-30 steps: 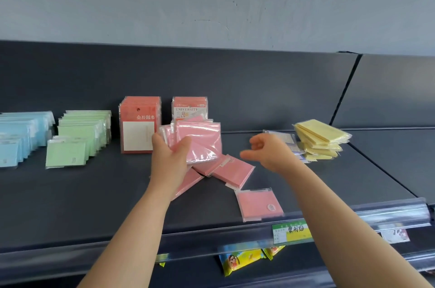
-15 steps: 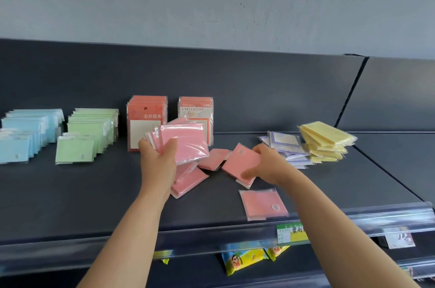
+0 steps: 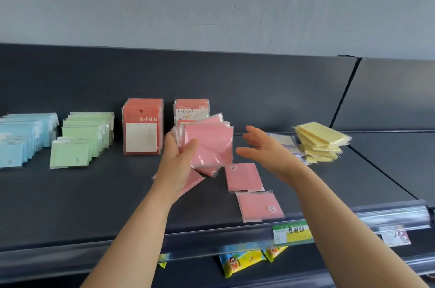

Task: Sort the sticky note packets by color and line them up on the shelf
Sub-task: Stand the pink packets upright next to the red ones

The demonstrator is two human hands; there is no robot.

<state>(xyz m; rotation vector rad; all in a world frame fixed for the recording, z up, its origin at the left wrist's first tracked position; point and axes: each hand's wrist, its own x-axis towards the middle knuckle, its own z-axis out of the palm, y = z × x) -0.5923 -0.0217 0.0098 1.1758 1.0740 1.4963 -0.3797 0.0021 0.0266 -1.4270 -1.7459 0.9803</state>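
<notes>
1. Head view: the left hand [image 3: 179, 158] has a fanned stack of pink packets [image 3: 211, 144] held up over the shelf [image 3: 94, 193], thumb across the front and fingers [image 3: 170, 140] curled round the stack's left edge.
2. The right hand [image 3: 266, 151] hovers just beside that stack, its fingers spread and straight, holding nothing.
3. Down on the shelf, loose pink packets lie flat: one [image 3: 243, 177] below the stack, another [image 3: 259, 205] near the front edge, more half hidden under the left hand.
4. Off to the left, a blue row [image 3: 21, 137] and a green row [image 3: 82, 137] stand lined up side by side.
5. At the back, red packs [image 3: 142, 127] stand upright, with a University-printed pack [image 3: 190, 110] beside them.
6. On the right sits a yellow pile [image 3: 320, 139], touching purple packets [image 3: 282, 140] partly hidden behind the right hand.
</notes>
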